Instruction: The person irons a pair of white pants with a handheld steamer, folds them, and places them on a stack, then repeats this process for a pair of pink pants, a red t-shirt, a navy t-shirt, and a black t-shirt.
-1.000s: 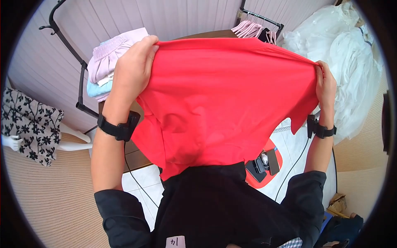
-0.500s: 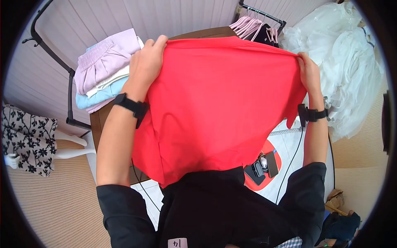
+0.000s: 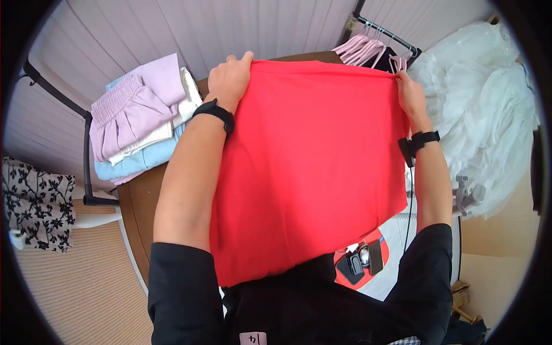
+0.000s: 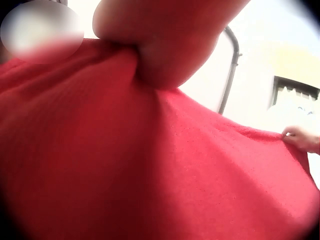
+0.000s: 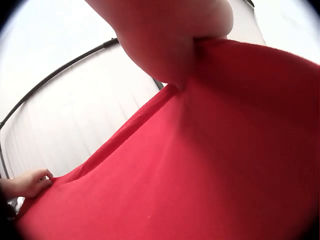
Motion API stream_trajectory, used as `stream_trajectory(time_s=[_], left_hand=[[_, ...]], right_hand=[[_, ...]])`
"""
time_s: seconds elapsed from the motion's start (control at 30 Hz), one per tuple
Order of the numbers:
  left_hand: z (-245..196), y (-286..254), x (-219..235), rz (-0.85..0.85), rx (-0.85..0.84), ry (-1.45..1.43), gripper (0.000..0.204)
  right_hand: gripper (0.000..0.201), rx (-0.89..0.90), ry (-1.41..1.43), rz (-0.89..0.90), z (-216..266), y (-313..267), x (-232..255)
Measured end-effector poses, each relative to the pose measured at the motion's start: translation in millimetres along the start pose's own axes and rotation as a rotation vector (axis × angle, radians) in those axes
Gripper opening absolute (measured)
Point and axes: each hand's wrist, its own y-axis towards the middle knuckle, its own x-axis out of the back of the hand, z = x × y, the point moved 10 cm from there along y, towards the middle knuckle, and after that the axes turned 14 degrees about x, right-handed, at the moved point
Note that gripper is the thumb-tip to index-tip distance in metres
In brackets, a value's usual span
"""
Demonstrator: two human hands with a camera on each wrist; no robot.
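Note:
A red cloth garment (image 3: 316,155) hangs stretched between both hands in the head view, its lower edge reaching the black shirt. The left hand (image 3: 230,79) grips its upper left corner, and the right hand (image 3: 411,96) pinches the upper right corner. In the left wrist view the left hand (image 4: 165,40) holds bunched red fabric (image 4: 150,165), with the other hand far off at the right. From the right wrist view, the right hand (image 5: 170,40) pinches the edge of the cloth (image 5: 200,150), folds running down from its fingers.
Folded lilac, white and light blue clothes (image 3: 135,115) lie stacked on a brown table (image 3: 135,201) at the left. Pink hangers (image 3: 362,49) hang on a rack behind. A white gown (image 3: 483,103) is at the right; dark devices (image 3: 353,265) rest on a red round seat below.
Both hands have come closer together, the left moving right and the right moving left. The cloth hangs straighter and flatter, and more of the clothes stack shows.

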Motion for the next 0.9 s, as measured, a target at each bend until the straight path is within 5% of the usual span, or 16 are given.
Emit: stream_trajectory(time_s=[0.13, 0.2, 0.27, 0.33, 0.43, 0.57, 0.63, 0.9], left_hand=[[8.9, 13.5, -26.9, 0.033, 0.068, -0.023, 0.019], [14.7, 11.0, -37.5, 0.053, 0.079, -0.017, 0.023], [5.4, -16.3, -20.3, -0.087, -0.094, -0.278, 0.033], [10.9, -41.7, -3.9, 0.024, -0.137, -0.479, 0.04], [36.9, -112.8, 28.7, 0.26, -0.095, -0.535, 0.04], [97.6, -213.7, 35.4, 0.456, 0.08, -0.417, 0.051], [112.9, -258.0, 34.7, 0.417, 0.134, -0.364, 0.054], [141.0, -304.4, 24.9, 0.271, 0.198, -0.246, 0.055]], right_hand=[[0.024, -0.101, -0.014, 0.098, 10.1, 10.7, -28.4], [0.034, 0.057, -0.196, 0.159, 63.1, 2.7, -34.8], [0.046, 0.206, 0.118, 0.201, 119.5, -9.8, -42.6], [0.052, 0.463, 0.454, 0.257, 198.6, -41.3, -39.2], [0.065, 0.31, 0.313, 0.684, 249.9, -89.6, -52.7], [0.067, 0.297, 0.337, 0.723, 251.9, -92.6, -61.5], [0.066, 0.276, 0.353, 0.729, 248.8, -92.7, -63.1], [0.068, 0.228, 0.429, 0.667, 242.9, -109.1, -69.8]])
